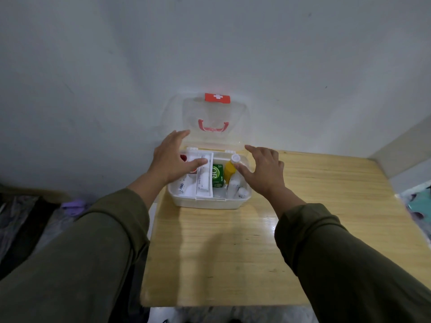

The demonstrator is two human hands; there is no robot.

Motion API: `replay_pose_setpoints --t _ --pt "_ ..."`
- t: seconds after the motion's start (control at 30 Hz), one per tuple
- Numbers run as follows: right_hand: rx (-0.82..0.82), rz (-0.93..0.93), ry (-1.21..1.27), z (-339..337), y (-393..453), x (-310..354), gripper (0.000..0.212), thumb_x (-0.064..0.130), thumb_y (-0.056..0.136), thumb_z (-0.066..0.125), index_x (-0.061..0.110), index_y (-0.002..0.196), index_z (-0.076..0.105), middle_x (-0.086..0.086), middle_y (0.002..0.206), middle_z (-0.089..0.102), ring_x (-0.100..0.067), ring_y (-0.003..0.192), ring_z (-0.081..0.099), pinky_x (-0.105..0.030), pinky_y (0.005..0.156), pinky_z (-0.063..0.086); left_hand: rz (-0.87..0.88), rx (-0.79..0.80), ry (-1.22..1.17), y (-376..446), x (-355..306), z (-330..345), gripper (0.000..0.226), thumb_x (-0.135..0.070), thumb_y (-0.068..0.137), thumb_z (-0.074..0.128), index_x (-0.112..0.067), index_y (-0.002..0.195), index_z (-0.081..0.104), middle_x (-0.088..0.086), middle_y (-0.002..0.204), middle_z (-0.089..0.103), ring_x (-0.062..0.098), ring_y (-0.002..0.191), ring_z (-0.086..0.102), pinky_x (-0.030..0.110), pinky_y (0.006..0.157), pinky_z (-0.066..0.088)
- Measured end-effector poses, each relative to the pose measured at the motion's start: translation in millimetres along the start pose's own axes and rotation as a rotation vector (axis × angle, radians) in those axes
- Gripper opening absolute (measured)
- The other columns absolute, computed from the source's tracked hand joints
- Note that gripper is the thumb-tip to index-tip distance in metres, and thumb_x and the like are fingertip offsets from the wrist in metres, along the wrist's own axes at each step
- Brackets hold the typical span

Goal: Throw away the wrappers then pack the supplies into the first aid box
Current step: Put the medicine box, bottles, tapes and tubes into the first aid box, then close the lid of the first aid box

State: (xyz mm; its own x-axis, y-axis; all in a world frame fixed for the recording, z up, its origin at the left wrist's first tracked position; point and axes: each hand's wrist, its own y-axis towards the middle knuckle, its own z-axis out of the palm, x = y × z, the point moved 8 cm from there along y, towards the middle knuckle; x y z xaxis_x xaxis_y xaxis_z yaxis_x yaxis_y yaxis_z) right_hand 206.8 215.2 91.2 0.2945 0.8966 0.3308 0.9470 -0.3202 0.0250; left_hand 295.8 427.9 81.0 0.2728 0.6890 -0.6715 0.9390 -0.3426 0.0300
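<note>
Sleeved arms reach forward, left hand (171,159) and right hand (262,169) spread empty over first aid box (210,202).

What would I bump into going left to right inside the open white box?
Red-capped item → long white inner tray → green cardboard box → yellow bottle with white cap → small white bottles.

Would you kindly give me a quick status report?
Left hand and right hand open, empty, over the first aid box. Lid up, supplies inside. Table shows no wrappers.
</note>
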Motion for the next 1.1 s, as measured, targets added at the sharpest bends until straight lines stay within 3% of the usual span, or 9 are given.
replay_pose_setpoints --t 0.17,0.37,0.5,0.63,0.73,0.87,1.0,1.1 --pt "0.033 0.046 0.149 0.7 23.6 -3.2 0.068 0.052 0.087 0.054 0.025 0.144 0.028 -0.009 0.146 0.038 -0.029 0.135 0.031 -0.048 0.107 0.028 -0.134 -0.003 -0.152 18.8 8.8 0.1 0.093 -0.056 0.074 0.067 -0.023 0.148 0.020 0.004 0.155 0.027 0.027 0.139 0.032 0.045 0.111 0.033" --pt "0.030 0.025 0.352 2.2 63.5 -1.9 0.072 0.050 0.087 0.056 0.021 0.145 0.025 -0.012 0.145 0.038 -0.028 0.133 0.038 -0.043 0.108 0.035 -0.105 -0.254 -0.191 39.1 4.6 -15.9 0.061 -0.048 0.084 0.059 -0.015 0.133 0.041 0.009 0.129 0.047 0.022 0.113 0.051 0.030 0.090 0.043" --pt "-0.027 -0.025 0.445 0.5 78.1 1.2 0.064 0.044 0.087 0.059 0.020 0.140 0.032 -0.011 0.140 0.044 -0.027 0.124 0.047 -0.034 0.095 0.041 -0.083 -0.379 -0.226 48.4 6.7 -23.3 0.047 -0.039 0.088 0.058 -0.013 0.125 0.046 0.012 0.124 0.045 0.022 0.105 0.056 0.026 0.083 0.047" --pt "-0.098 -0.034 0.555 -4.3 87.0 3.6 0.049 0.037 0.088 0.061 0.015 0.125 0.037 -0.009 0.130 0.051 -0.029 0.108 0.060 -0.018 0.073 0.040 -0.106 -0.423 -0.242 53.1 3.8 -25.9 0.047 -0.036 0.092 0.054 -0.017 0.132 0.039 0.012 0.136 0.038 0.014 0.103 0.051 0.014 0.079 0.040" --pt "-0.127 -0.023 0.583 -8.3 90.9 4.6 0.045 0.036 0.089 0.059 0.014 0.119 0.035 -0.009 0.127 0.053 -0.029 0.099 0.065 -0.010 0.060 0.034 -0.171 -0.402 -0.300 55.3 2.2 -26.5 0.050 -0.038 0.095 0.045 -0.021 0.140 0.030 0.008 0.145 0.039 0.024 0.119 0.051 0.026 0.093 0.041" --pt "-0.144 0.000 0.621 -15.7 87.4 6.8 0.053 0.041 0.090 0.056 0.020 0.129 0.027 -0.012 0.127 0.055 -0.030 0.099 0.065 -0.024 0.076 0.043 -0.246 -0.349 -0.359 51.8 2.3 -25.7 0.052 -0.048 0.097 0.031 -0.027 0.144 0.024 0.008 0.145 0.043 0.027 0.125 0.050 0.038 0.104 0.039" --pt "-0.181 -0.008 0.641 -24.7 75.6 10.1 0.070 0.047 0.091 0.051 0.035 0.145 0.008 -0.012 0.128 0.056 -0.027 0.107 0.061 -0.032 0.088 0.046 -0.259 -0.313 -0.359 42.6 -1.8 -30.0 0.055 -0.054 0.096 0.022 -0.027 0.144 0.028 0.006 0.144 0.046 0.026 0.128 0.048 0.046 0.110 0.035" --pt "-0.176 -0.039 0.611 -28.0 61.0 14.5 0.064 0.046 0.094 0.044 0.037 0.146 0.008 -0.010 0.138 0.050 -0.027 0.120 0.055 -0.038 0.097 0.044 -0.234 -0.299 -0.351 27.7 -7.6 -36.1 0.064 -0.059 0.093 0.016 -0.023 0.143 0.035 0.003 0.144 0.046 0.025 0.131 0.045 0.047 0.112 0.032"
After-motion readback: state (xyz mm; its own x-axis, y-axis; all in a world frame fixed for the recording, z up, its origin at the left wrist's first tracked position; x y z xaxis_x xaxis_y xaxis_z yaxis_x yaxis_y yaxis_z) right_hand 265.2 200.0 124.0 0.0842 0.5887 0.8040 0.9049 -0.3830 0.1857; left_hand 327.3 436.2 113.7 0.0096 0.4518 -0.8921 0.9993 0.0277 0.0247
